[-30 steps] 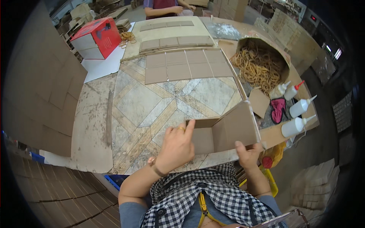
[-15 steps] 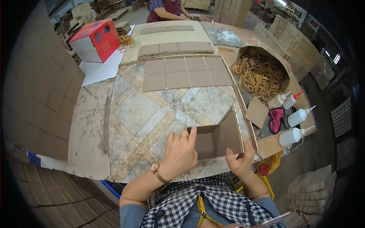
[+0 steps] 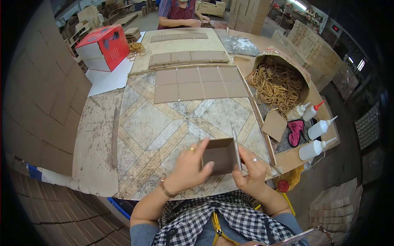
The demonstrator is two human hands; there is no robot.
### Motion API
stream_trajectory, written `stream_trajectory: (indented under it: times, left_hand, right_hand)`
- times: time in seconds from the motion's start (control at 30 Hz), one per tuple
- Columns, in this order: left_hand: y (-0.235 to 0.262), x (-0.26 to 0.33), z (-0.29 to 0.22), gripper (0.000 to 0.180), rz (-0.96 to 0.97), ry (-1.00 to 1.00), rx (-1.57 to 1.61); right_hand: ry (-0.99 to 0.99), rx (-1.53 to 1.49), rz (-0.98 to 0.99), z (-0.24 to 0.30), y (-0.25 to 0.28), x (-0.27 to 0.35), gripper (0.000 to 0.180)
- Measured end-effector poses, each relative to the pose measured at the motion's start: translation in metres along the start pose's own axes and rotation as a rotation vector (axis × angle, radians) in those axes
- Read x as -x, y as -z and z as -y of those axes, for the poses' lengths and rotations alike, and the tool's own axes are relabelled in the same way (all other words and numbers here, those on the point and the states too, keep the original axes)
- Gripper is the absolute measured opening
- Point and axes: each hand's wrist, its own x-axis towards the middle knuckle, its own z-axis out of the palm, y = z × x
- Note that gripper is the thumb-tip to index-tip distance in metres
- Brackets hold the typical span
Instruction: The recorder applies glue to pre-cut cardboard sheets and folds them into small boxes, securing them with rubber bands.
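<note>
A brown board box (image 3: 218, 159), its top uncovered, stands near the table's front edge. At its left wall is my left hand (image 3: 189, 166), slightly blurred, thumb and index finger apart. My right hand (image 3: 251, 171) pinches the side panel (image 3: 237, 149) between thumb and fingers; this panel stands upright along the box's right side and reaches past its far corner. Beyond the box lies a flat sheet of joined brown panels (image 3: 201, 84) with pale lines between them.
On the right are an open sack of rubber bands (image 3: 275, 84), several white glue bottles (image 3: 310, 150), a loose brown panel (image 3: 275, 125) and a pink-and-black cloth item (image 3: 296, 133). A red-and-white carton (image 3: 104, 47) stands far left. Across the table, a co-worker (image 3: 180, 18) handles a small dark piece.
The right panel has swung inward from an outward slant to upright against the box. My right hand moved left with it; my left thumb has spread away from the fingers.
</note>
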Motion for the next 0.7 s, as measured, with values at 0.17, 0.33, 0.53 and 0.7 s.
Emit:
stream_trajectory:
  times: [0.17, 0.33, 0.53, 0.7]
  left_hand:
    - [0.010, 0.016, 0.017, 0.052, -0.037, 0.135, 0.617]
    - [0.010, 0.013, 0.018, 0.035, 0.010, -0.131, 0.190]
    - [0.000, 0.015, 0.023, 0.030, -0.095, -0.174, 0.089]
    - [-0.010, 0.014, 0.019, 0.024, -0.108, -0.070, 0.183]
  right_hand:
    - [0.093, 0.362, 0.237, 0.012, -0.007, 0.008, 0.056]
    - [0.280, 0.519, 0.231, 0.007, -0.012, 0.009, 0.037]
    - [-0.089, 0.174, -0.193, -0.088, 0.035, -0.025, 0.012]
    - [-0.720, 0.658, -0.039, -0.254, 0.072, -0.031, 0.020]
